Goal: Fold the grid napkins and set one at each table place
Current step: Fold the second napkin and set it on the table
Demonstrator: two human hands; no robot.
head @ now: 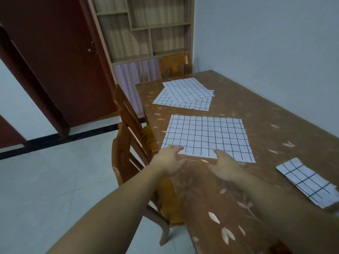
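Both hands, left [169, 159] and right [226, 166], rest open-fingered, gripping nothing, at the flat napkin's [207, 137] near edge; uneven lifting could skew the fold.

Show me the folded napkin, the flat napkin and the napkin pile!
folded napkin [310, 182], head view, middle of its top.
flat napkin [207, 136], head view, its centre.
napkin pile [185, 92], head view, top sheet's middle.

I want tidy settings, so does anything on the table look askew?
Yes: the napkin stack at the far end is fanned, its corners splayed rather than squared. The open napkin lies flat.
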